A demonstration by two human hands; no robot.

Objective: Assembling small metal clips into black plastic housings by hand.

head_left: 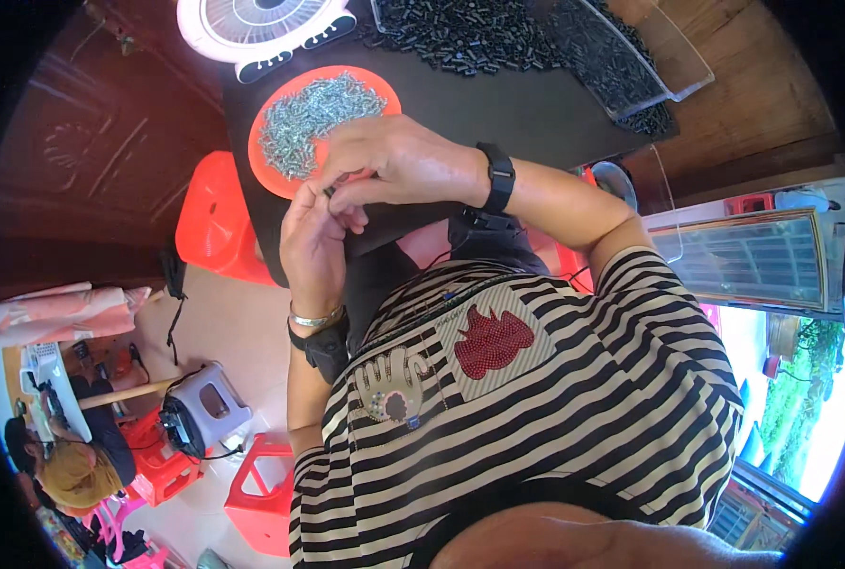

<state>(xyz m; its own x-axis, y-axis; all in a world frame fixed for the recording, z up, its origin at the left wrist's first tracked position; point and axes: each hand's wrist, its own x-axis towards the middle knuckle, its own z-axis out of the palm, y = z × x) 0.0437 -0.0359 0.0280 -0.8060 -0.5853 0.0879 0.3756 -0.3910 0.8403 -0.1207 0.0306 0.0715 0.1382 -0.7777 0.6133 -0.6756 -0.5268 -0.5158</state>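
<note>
My left hand (312, 239) and my right hand (396, 159) meet at the fingertips over the near rim of an orange-red round plate (257, 159). A tiny dark piece (330, 192), apparently a small black part, shows at the fingertips of my left hand, which is closed on it. The fingers of my right hand are bent and pinched together close by; what they hold, if anything, is hidden. Small shiny silver metal pieces (313, 116), like screws, are heaped in the plate. Many short black cylindrical parts (470, 33) lie at the table's far side.
The dark table (498, 112) also carries a pink-and-white fan (269, 24) beyond the plate. A clear plastic bin (622, 71) with black parts stands at the far right. A red stool (212, 213) is left of the table. Another person (86, 455) sits at the lower left.
</note>
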